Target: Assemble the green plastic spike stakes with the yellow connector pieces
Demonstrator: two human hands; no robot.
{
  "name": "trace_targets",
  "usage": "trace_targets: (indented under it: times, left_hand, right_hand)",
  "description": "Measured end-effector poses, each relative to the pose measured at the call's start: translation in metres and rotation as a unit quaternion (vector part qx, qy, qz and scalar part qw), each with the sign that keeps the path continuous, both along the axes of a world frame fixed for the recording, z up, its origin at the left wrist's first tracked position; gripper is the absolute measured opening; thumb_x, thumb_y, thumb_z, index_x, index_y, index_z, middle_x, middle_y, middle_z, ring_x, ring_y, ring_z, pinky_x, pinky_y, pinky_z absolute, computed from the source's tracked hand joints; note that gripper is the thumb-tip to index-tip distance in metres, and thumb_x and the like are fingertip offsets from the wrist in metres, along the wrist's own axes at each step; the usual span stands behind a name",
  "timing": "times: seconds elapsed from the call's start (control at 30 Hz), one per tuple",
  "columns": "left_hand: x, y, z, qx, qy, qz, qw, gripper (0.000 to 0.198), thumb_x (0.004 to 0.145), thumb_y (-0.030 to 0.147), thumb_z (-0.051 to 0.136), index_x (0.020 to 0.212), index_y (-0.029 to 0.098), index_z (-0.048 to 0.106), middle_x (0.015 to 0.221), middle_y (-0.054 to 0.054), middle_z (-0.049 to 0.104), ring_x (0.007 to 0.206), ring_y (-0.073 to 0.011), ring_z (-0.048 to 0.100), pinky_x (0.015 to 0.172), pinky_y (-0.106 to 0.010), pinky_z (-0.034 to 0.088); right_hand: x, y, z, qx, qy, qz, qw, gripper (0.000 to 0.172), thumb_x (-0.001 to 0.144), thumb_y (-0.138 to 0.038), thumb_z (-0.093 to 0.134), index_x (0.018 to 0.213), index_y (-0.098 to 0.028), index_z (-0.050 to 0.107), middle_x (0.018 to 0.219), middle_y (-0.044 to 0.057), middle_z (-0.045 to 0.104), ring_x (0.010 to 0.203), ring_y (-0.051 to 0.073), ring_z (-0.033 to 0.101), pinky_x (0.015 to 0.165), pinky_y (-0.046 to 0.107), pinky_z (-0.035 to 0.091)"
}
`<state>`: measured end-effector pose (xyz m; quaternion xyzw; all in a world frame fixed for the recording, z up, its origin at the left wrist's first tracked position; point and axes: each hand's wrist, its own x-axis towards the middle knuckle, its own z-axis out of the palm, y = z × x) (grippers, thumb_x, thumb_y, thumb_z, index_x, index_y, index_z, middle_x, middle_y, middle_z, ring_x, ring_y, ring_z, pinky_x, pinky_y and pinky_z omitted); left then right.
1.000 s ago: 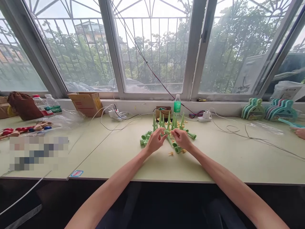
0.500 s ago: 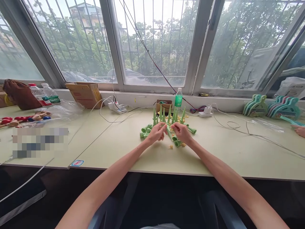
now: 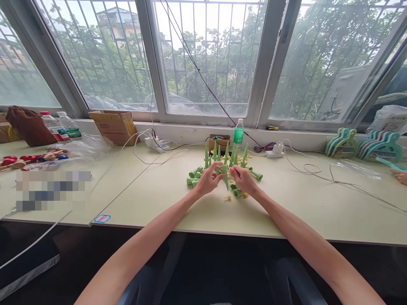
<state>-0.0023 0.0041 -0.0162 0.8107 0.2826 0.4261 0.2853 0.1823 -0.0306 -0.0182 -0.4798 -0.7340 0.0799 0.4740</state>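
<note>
My left hand (image 3: 208, 181) and my right hand (image 3: 243, 179) meet over a pale green table (image 3: 286, 203), both pinched on one green plastic cone (image 3: 225, 174) held point down between them. Behind the hands several green cones (image 3: 226, 155) stand upright. Others lie on their sides to the left (image 3: 193, 177) and to the right (image 3: 256, 174). Small yellow pieces (image 3: 227, 198) are scattered on the table just in front of my hands.
A green-labelled bottle (image 3: 238, 132) and a small brown box (image 3: 219, 142) stand at the sill. Power strips and white cables (image 3: 318, 171) run across the table. A cardboard box (image 3: 115, 126), water bottles (image 3: 54, 127) and a brown bag (image 3: 28, 126) sit left. Another person's hand (image 3: 401, 176) shows far right.
The cone between my fingers has turned from a slant to nearly upright, point down. My head shifted a little; both hands stay over the same spot.
</note>
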Motion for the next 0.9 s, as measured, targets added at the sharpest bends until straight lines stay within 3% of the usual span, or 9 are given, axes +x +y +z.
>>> trace_targets:
  times: [0.13, 0.2, 0.3, 0.37, 0.57, 0.9]
  left_hand:
    - [0.002, -0.001, 0.003, -0.041, -0.058, 0.009, 0.997, 0.04, 0.087, 0.049, 0.054, 0.115, 0.021, 0.044, 0.093, -0.003, 0.06, 0.042, -0.0035, 0.047, 0.039, -0.017, 0.037]
    - [0.003, 0.001, 0.005, -0.086, -0.092, 0.005, 0.992, 0.039, 0.089, 0.055, 0.048, 0.099, 0.018, 0.049, 0.079, -0.001, 0.06, 0.039, -0.0049, 0.048, 0.037, -0.018, 0.035]
    - [0.002, 0.002, 0.008, -0.171, -0.106, -0.011, 0.98, 0.057, 0.09, 0.064, 0.035, 0.069, 0.014, 0.053, 0.055, 0.0, 0.053, 0.036, -0.0069, 0.045, 0.035, -0.019, 0.031]
    - [0.001, 0.002, 0.01, -0.231, -0.091, -0.036, 0.968, 0.067, 0.089, 0.069, 0.03, 0.059, 0.014, 0.053, 0.05, -0.002, 0.052, 0.036, -0.0079, 0.045, 0.035, -0.02, 0.03]
    - [0.0, -0.002, 0.01, -0.325, -0.023, -0.129, 0.937, 0.08, 0.085, 0.076, 0.023, 0.063, 0.01, 0.062, 0.06, -0.008, 0.06, 0.041, -0.0093, 0.047, 0.04, -0.022, 0.031]
    - [-0.003, -0.005, 0.011, -0.346, -0.019, -0.145, 0.927, 0.075, 0.084, 0.075, 0.028, 0.081, 0.009, 0.065, 0.078, -0.01, 0.062, 0.049, -0.0087, 0.047, 0.046, -0.022, 0.034]
  right_hand:
    - [-0.002, -0.001, 0.001, 0.01, 0.024, -0.011, 1.0, 0.037, 0.095, -0.045, 0.041, 0.068, -0.019, 0.046, 0.055, -0.004, 0.04, 0.051, 0.011, 0.033, 0.052, 0.025, 0.029]
    - [-0.003, -0.002, 0.001, 0.018, 0.035, -0.018, 0.999, 0.036, 0.094, -0.045, 0.042, 0.07, -0.019, 0.05, 0.056, -0.004, 0.041, 0.052, 0.011, 0.034, 0.053, 0.025, 0.03]
    - [-0.004, -0.002, 0.001, 0.024, 0.046, -0.024, 0.998, 0.035, 0.094, -0.045, 0.042, 0.074, -0.018, 0.053, 0.057, -0.003, 0.044, 0.052, 0.011, 0.036, 0.054, 0.024, 0.031]
    - [-0.003, -0.003, 0.002, 0.026, 0.051, -0.027, 0.998, 0.034, 0.095, -0.044, 0.043, 0.075, -0.018, 0.054, 0.057, -0.003, 0.044, 0.052, 0.011, 0.037, 0.053, 0.024, 0.032]
    - [-0.006, -0.007, 0.004, 0.025, 0.039, 0.016, 0.999, 0.033, 0.095, -0.042, 0.043, 0.077, -0.018, 0.056, 0.061, -0.002, 0.047, 0.053, 0.011, 0.04, 0.053, 0.024, 0.033]
    - [-0.006, -0.006, 0.002, 0.003, 0.046, 0.034, 0.998, 0.032, 0.096, -0.044, 0.039, 0.081, -0.019, 0.053, 0.063, -0.002, 0.049, 0.053, 0.011, 0.04, 0.054, 0.024, 0.034]
